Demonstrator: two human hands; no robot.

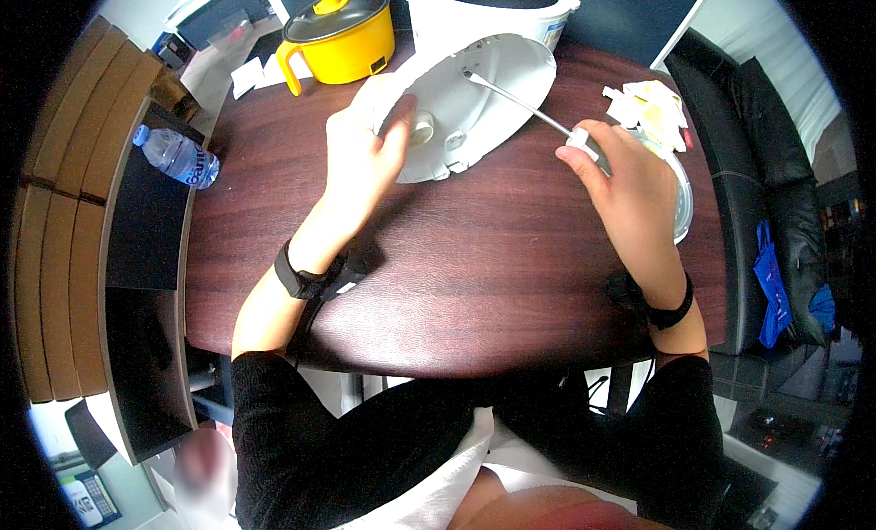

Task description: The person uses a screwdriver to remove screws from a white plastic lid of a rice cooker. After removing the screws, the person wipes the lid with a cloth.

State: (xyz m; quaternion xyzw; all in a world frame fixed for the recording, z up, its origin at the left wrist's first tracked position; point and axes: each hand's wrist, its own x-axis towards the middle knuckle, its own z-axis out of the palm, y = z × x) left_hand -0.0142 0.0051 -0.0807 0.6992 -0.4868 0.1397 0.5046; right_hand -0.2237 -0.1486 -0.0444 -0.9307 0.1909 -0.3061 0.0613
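We hold the white cover [470, 110] at 12 o'clock, raised over the brown wood-grain surface [447, 293] and tilted so that its inner face is turned toward us. The part is shallow, dished and oval in outline as seen, its long axis running roughly from 7 to 1 o'clock. The inner face is smooth, glossy and greyish white, with low moulded contours. A short pale ring [422, 129] projects from it at the cover's 8 o'clock, small holes and fittings lie near its 12 o'clock rim, and notched tabs line the lower edge. Our left grip [360, 142] is closed on the cover's 9 o'clock edge, thumb over the inner face; the fingers behind are hidden. Our right grip [630, 170], at 2 o'clock, is closed around the pale handle of a screwdriver [520, 105]. Its metal shaft points toward 10 o'clock, with the tip at the upper inner face; we cannot tell whether it touches. Beyond the cover, a white vessel [488, 24] stands at 12 o'clock and a yellow pot [342, 51] with a dark lid at 11 o'clock.
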